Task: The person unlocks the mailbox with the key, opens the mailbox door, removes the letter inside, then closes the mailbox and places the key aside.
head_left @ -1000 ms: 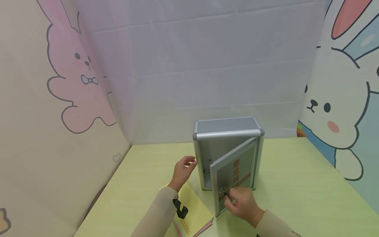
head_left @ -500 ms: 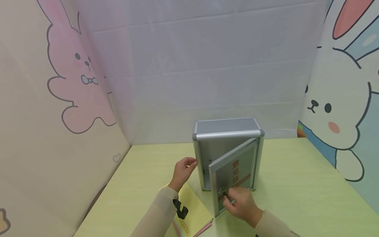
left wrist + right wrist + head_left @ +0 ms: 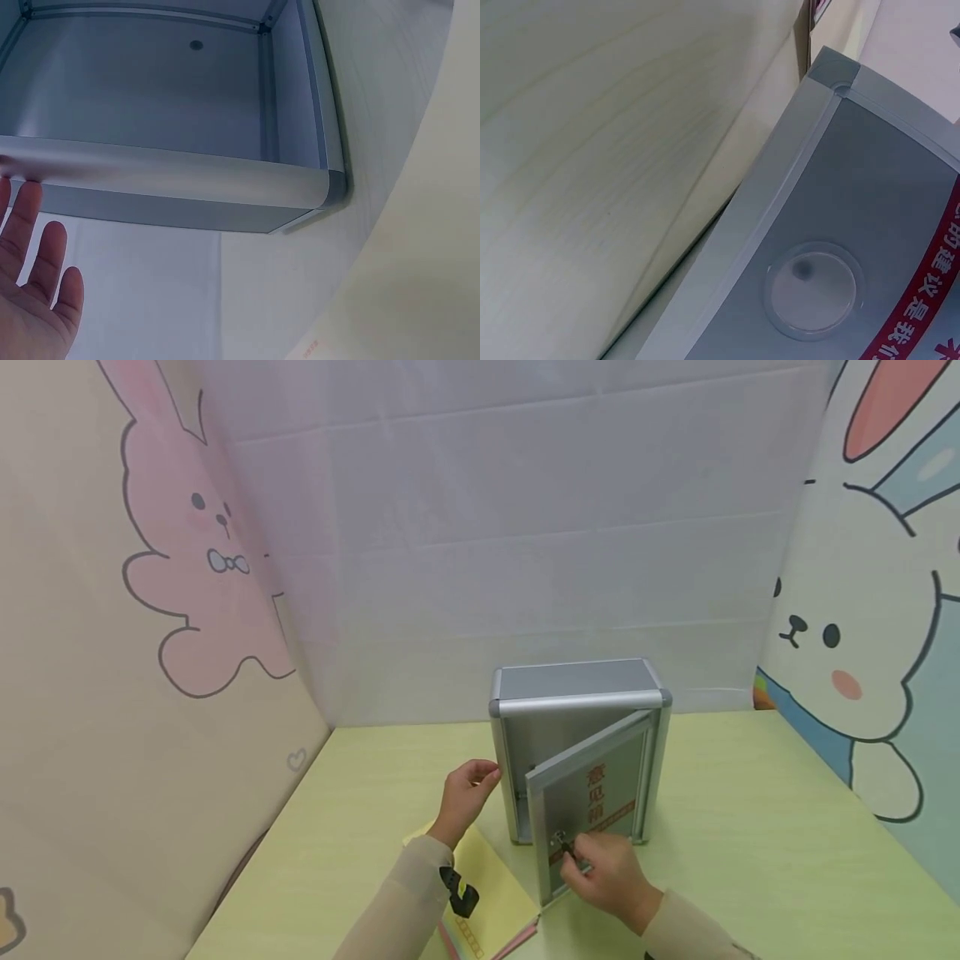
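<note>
A grey metal suggestion box (image 3: pixel 581 681) with silver edging stands upright on the table. Its front door (image 3: pixel 577 806), hinged at the right and marked with red characters, stands ajar. My right hand (image 3: pixel 613 872) pinches a black-headed key (image 3: pixel 567 850) at the lock (image 3: pixel 558 838) near the door's free edge. My left hand (image 3: pixel 465 795) rests its fingertips on the box's left side edge. In the left wrist view, its fingers (image 3: pixel 51 255) are fairly straight against the silver frame (image 3: pixel 172 169). The right wrist view shows the door's lower corner and a round clear disc (image 3: pixel 814 292), with the right hand out of sight.
Yellow paper or envelopes (image 3: pixel 491 881) lie on the pale yellow-green table (image 3: pixel 750 827), under the left forearm and close to the door's lower corner. Pinkish sheets (image 3: pixel 517 939) show beneath. A white cloth backdrop (image 3: pixel 525 527) hangs behind the box.
The door's free edge has swung slightly left, toward the box, with my right hand and the key following. My left fingertips have moved slightly right onto the box's side edge.
</note>
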`<action>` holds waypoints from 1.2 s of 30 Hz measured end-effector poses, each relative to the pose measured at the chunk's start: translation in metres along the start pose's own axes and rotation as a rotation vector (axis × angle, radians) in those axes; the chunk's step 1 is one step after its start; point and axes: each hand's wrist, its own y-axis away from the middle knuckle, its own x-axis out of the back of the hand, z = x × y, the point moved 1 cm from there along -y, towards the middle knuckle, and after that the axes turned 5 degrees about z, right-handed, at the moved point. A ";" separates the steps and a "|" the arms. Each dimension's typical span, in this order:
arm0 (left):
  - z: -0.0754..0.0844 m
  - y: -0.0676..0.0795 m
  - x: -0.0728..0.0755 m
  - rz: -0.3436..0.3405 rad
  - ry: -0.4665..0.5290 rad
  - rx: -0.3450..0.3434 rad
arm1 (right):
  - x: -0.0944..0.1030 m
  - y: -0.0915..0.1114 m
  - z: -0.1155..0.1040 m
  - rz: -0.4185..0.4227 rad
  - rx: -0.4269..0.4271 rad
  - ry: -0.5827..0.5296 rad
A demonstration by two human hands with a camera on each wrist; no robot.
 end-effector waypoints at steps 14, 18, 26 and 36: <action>0.002 0.002 -0.002 0.014 0.022 0.030 | -0.005 0.000 0.001 0.004 -0.033 -0.002; 0.000 0.003 -0.002 0.018 0.029 0.009 | -0.006 -0.001 0.002 0.004 -0.030 -0.001; -0.001 0.004 -0.002 0.021 0.049 0.011 | -0.008 -0.003 0.001 -0.015 -0.049 0.027; -0.003 0.004 -0.004 0.026 0.054 0.006 | -0.015 -0.003 0.004 -0.033 -0.041 0.112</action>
